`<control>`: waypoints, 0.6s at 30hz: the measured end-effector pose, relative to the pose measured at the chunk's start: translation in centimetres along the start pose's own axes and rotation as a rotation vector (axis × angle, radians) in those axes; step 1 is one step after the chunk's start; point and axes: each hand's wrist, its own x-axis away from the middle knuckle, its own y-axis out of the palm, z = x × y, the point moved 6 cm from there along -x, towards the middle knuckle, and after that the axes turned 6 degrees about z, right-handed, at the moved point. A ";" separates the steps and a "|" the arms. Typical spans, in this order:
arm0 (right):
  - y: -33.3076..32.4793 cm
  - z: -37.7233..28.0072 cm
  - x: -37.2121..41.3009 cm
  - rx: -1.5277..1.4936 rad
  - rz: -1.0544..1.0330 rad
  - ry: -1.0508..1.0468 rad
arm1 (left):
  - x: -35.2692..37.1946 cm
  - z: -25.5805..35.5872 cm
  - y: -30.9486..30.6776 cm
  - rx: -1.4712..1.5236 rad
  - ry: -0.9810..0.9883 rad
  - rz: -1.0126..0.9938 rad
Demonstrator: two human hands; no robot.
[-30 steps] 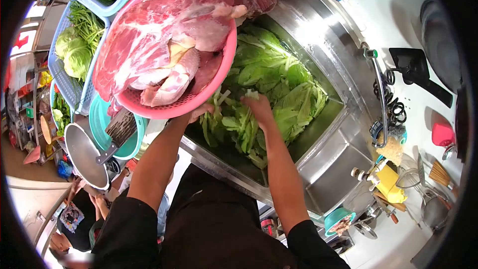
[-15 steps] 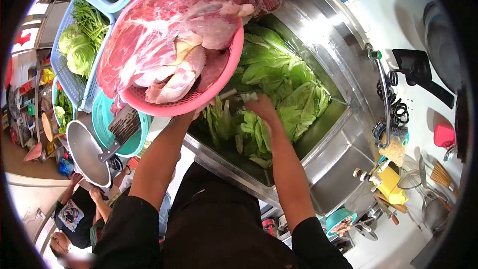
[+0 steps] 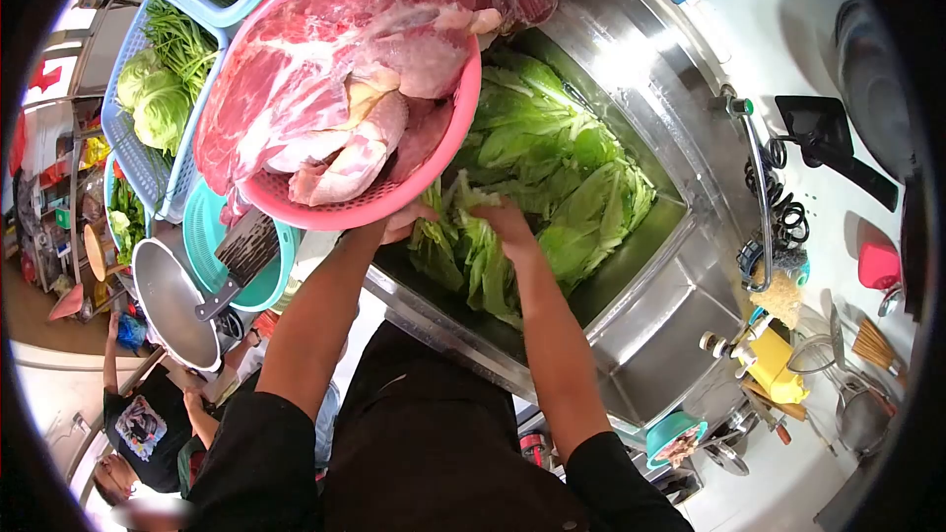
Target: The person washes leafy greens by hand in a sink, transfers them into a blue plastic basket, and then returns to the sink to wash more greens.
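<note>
Gripping leafy greens in the sink, the right hand is curled closed; the left hand touches leaves nearby, its closure unclear.

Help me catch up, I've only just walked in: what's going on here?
Someone in dark clothes is handling leafy greens in a steel sink. The right hand grips some leaves; the left hand is beside them, partly hidden, so its hold is unclear. More greens fill much of the basin. A pink basket heaped with raw meat overhangs the sink's corner, and a cleaver rests across a teal basket nearby.
</note>
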 end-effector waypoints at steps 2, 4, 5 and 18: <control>-1.6 -1.8 1.6 0.017 -0.016 0.000 | 0.5 0.5 1.5 -0.103 0.157 -0.061; -2.0 -4.5 3.8 0.090 -0.078 0.008 | -3.0 -1.4 0.7 -0.272 0.201 0.060; -1.7 -5.8 4.6 0.155 -0.133 0.015 | -3.0 -1.1 0.6 -0.343 0.240 0.128; 1.2 -3.1 0.6 -0.063 -0.075 -0.138 | -1.3 -0.6 1.9 -0.275 0.213 0.005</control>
